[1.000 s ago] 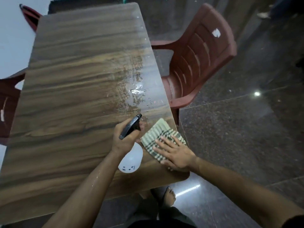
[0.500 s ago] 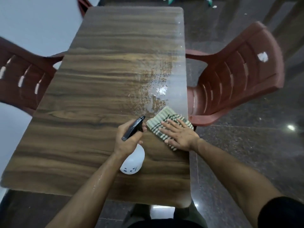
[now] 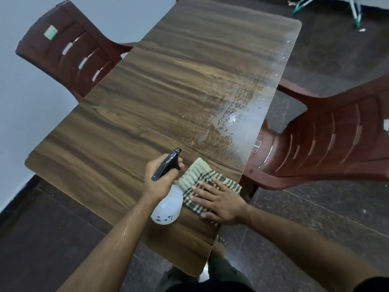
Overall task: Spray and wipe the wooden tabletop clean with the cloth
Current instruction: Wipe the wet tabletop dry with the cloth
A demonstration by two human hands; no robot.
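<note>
Nothing can be read; the dark marks on the spray bottle [image 3: 166, 207] are too blurred.

I watch my left hand [image 3: 161, 182] grip the spray bottle [image 3: 167, 204] beside my right hand [image 3: 221, 204], flat on the checked cloth [image 3: 194, 175].

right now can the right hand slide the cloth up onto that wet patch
Probably yes: the right hand lies flat on the checked cloth, and only bare tabletop separates it from the wet patch.

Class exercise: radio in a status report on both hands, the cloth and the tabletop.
Left hand gripping spray bottle. Right hand flat on checked cloth. Wet patch on tabletop unwiped. Nothing in the way.
</note>
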